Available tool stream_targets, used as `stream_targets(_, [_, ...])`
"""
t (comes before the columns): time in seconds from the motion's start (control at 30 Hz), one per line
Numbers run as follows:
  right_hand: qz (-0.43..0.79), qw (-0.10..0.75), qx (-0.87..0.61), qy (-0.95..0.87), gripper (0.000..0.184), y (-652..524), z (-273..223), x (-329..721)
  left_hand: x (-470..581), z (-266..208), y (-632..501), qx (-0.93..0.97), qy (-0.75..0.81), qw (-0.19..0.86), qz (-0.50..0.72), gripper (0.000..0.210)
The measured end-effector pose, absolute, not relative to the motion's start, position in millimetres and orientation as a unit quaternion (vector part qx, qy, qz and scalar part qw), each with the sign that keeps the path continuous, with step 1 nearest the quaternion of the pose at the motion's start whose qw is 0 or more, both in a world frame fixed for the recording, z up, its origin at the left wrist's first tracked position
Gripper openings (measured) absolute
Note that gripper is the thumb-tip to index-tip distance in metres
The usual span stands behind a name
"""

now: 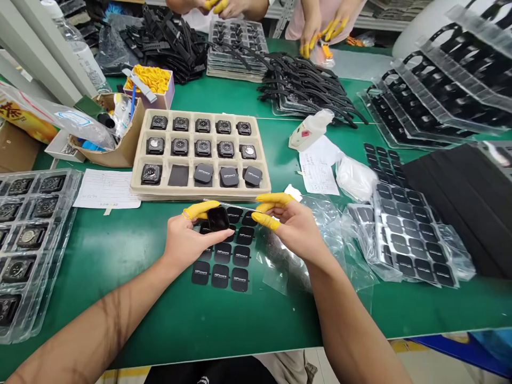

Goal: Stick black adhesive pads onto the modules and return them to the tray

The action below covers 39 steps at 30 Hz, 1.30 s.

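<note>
My left hand [188, 234], with a yellow finger cot on the index finger, is closed around a strapless watch body [218, 218], its dark screen facing me. Below it lies a clear sheet of square black stickers [223, 253] with white lettering. My right hand [294, 224] wears yellow cots on thumb and index finger. Those two fingers are apart at the sheet's upper right corner, by a black sticker [249, 217]; whether they touch it is unclear. Just beyond stands a beige tray [200, 196] of watch bodies. Three in its front row carry lettered black stickers [229, 176].
Clear trays of watch bodies [28, 237] stand left. A cardboard box [128, 144], yellow finger cots [152, 79] and black straps [160, 42] lie behind. Right are a white bottle [310, 130], plastic film [340, 234], sticker sheets [416, 234] and stacked trays [440, 101]. Co-workers' hands [320, 29] work opposite.
</note>
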State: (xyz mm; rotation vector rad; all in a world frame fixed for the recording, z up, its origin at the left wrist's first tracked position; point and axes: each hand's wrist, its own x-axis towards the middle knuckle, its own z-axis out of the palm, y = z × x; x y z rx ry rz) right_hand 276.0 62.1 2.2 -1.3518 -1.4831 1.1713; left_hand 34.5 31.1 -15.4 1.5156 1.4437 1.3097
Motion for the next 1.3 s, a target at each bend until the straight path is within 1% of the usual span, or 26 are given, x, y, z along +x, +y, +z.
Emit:
stream_targets(0.23, [0.449, 0.394, -0.594, -0.54, 0.044, 64.8, -1.3, 278.8, 34.7, -21.3, 29.7, 0.559, 0.555, 0.388, 0.478, 0.057])
stream_targets(0.33, [0.453, 0.401, -0.591, -0.533, 0.042, 64.9, -3.8, 276.0, 35.2, -20.7, 29.6, 0.523, 0.552, 0.444, 0.474, 0.059])
stream_targets(0.43, [0.46, 0.416, -0.564, -0.545, 0.035, 67.2, -3.2, 276.2, 34.9, -17.4, 31.4, 0.471, 0.558, 0.511, 0.454, 0.062])
stream_targets(0.5, [0.472, 0.442, -0.527, -0.551, 0.033, 69.3, 1.9, 281.3, 34.1, -15.6, 32.9, 0.45, 0.561, 0.537, 0.441, 0.063])
stream_targets(0.53, [0.489, 0.466, -0.502, -0.54, 0.034, 70.2, 6.1, 285.3, 33.6, -15.3, 33.5, 0.45, 0.561, 0.539, 0.439, 0.063])
stream_targets(0.6, [0.538, 0.52, -0.441, -0.495, 0.042, 70.2, 16.4, 293.6, 32.9, -16.1, 33.8, 0.468, 0.556, 0.529, 0.438, 0.061])
stream_targets(0.67, [0.581, 0.546, -0.39, -0.46, 0.047, 66.8, 26.1, 296.8, 32.8, -17.7, 33.3, 0.5, 0.554, 0.507, 0.431, 0.058])
stream_targets(0.73, [0.592, 0.528, -0.398, -0.461, 0.039, 59.5, 31.5, 289.8, 33.2, -18.8, 32.4, 0.54, 0.551, 0.48, 0.417, 0.057])
stream_targets(0.8, [0.586, 0.483, -0.455, -0.464, 0.031, 50.5, 31.0, 273.8, 33.8, -18.6, 31.5, 0.581, 0.551, 0.444, 0.403, 0.054])
stream_targets(0.9, [0.586, 0.428, -0.521, -0.449, 0.038, 41.4, 25.0, 250.5, 34.5, -16.5, 30.9, 0.617, 0.553, 0.402, 0.39, 0.049])
stream_targets(1.0, [0.581, 0.435, -0.522, -0.448, 0.04, 42.8, 23.6, 249.1, 34.6, -14.4, 31.2, 0.624, 0.557, 0.387, 0.387, 0.049])
stream_targets(1.1, [0.6, 0.468, -0.465, -0.454, 0.036, 46.2, 27.7, 260.6, 34.3, -14.0, 31.7, 0.623, 0.564, 0.379, 0.387, 0.051])
stream_targets(1.13, [0.619, 0.466, -0.437, -0.457, 0.035, 45.7, 28.7, 262.6, 34.3, -14.2, 31.7, 0.622, 0.567, 0.376, 0.388, 0.052])
stream_targets(1.2, [0.673, 0.424, -0.383, -0.47, 0.035, 42.0, 28.6, 261.2, 34.4, -15.2, 31.4, 0.62, 0.569, 0.375, 0.389, 0.052])
stream_targets(1.3, [0.751, 0.285, -0.335, -0.492, 0.031, 34.3, 25.1, 251.5, 34.7, -16.9, 30.4, 0.612, 0.562, 0.389, 0.398, 0.05])
